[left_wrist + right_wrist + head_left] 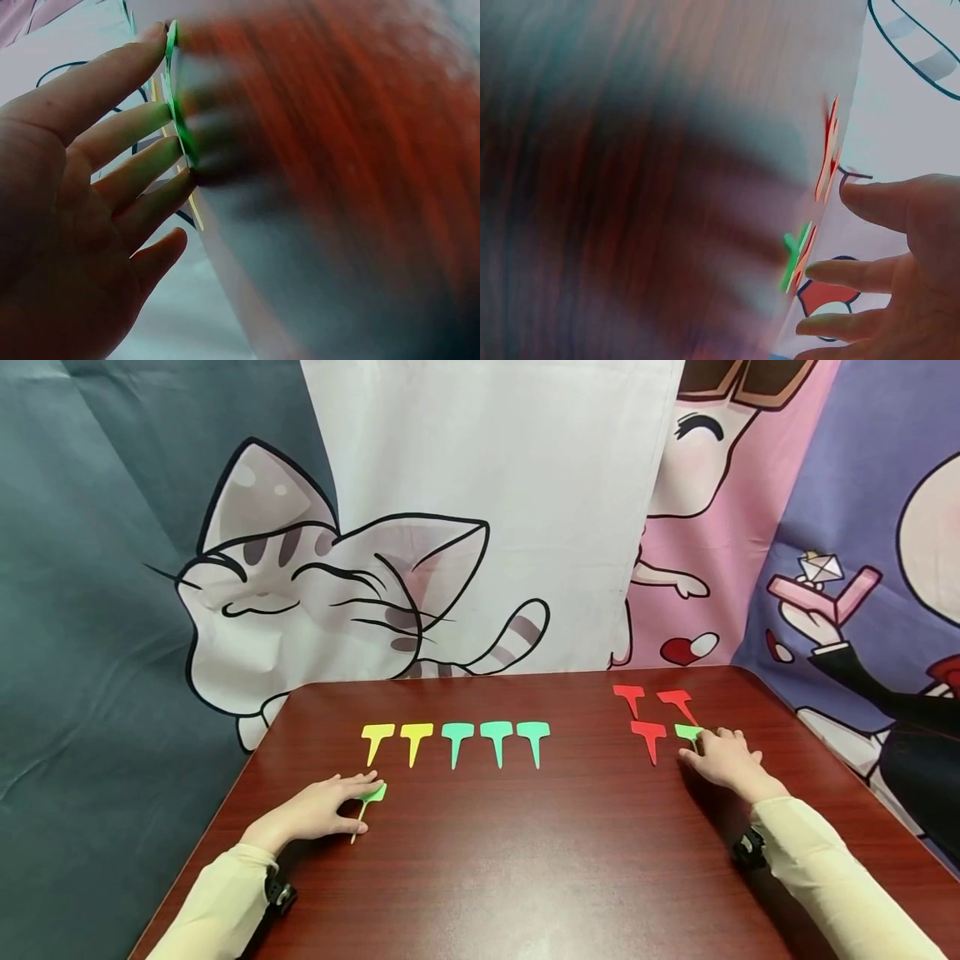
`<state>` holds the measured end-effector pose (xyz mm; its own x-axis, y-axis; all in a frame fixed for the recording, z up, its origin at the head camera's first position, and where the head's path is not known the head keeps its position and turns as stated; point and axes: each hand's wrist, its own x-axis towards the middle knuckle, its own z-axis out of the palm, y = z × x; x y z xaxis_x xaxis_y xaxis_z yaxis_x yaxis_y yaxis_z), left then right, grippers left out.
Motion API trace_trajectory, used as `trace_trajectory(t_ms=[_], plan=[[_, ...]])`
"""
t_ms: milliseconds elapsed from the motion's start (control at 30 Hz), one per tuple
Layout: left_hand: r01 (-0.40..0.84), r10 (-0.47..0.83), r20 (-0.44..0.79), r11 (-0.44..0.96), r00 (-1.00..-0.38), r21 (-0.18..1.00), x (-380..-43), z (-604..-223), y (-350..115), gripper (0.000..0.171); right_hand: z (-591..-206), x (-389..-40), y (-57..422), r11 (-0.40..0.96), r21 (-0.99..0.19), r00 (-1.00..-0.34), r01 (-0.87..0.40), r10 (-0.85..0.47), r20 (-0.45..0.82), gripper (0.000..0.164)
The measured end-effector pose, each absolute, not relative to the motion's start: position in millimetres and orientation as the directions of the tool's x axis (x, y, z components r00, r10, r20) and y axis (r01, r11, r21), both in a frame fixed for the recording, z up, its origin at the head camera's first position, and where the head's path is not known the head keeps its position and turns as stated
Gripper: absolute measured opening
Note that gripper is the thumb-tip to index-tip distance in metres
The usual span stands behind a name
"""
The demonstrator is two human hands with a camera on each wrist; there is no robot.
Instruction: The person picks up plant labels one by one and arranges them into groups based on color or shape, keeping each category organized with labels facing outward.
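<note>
My left hand (318,810) reaches over the left side of the table with its fingers extended. Its fingertips touch a light green T-shaped plant label (374,793), whose thin stem points toward me past the thumb. In the left wrist view that label (174,90) shows edge-on at the fingertips. At the right, my right hand (726,762) hovers palm down by another light green plant label (686,732), its fingers loosely spread and partly hiding the stem. The right wrist view shows a gap between the fingers and this label (788,262).
Two yellow labels (378,732) and three teal labels (497,732) form a row across the back left of the brown table (487,852). Three red labels (648,732) lie close beside the right hand. A cartoon-printed cloth (480,443) hangs behind the table.
</note>
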<state>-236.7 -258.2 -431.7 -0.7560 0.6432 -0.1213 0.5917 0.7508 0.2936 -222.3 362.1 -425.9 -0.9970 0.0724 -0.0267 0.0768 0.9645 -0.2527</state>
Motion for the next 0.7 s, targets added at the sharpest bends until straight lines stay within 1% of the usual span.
trace_trajectory(t_ms=[233, 500, 700], plan=[[0.588, 0.643, -0.125, 0.751, -0.756, 0.301, -236.5, -430.5, -257.2, 0.068, -426.8, -225.5, 371.0, 0.960, -0.248, -0.991, 0.127, 0.113, -0.071, 0.059], [0.582, 0.639, -0.129, 0.753, -0.759, 0.307, -236.5, -430.8, -258.0, 0.068, -426.7, -230.4, 375.2, 0.950, -0.262, -0.984, 0.171, 0.153, -0.089, 0.044], [0.578, 0.635, -0.131, 0.756, -0.761, 0.306, -236.0, -430.6, -258.1, 0.068, -427.0, -235.7, 373.0, 0.937, -0.278, -0.977, 0.213, 0.198, -0.081, 0.040]])
